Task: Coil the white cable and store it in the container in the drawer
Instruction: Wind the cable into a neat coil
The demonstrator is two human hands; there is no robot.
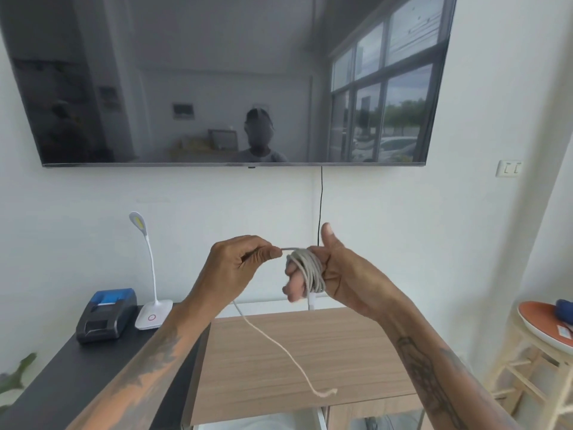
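The white cable (307,271) is wound in several loops around the fingers of my right hand (335,274), whose thumb points up. My left hand (238,265) pinches the cable just left of the coil, at chest height above the wooden cabinet top (341,352). A loose tail of the cable hangs from my left hand and trails down to its frayed-looking end (325,393) over the cabinet. A white plug end hangs below the coil. At the bottom edge a white container (263,425) shows in the open space under the cabinet top.
A dark counter (62,377) on the left carries a black and blue printer (107,315) and a white desk lamp (153,311). A big wall TV (217,79) hangs ahead with a black cord below it. At right a wooden stool holds an orange plate (542,324).
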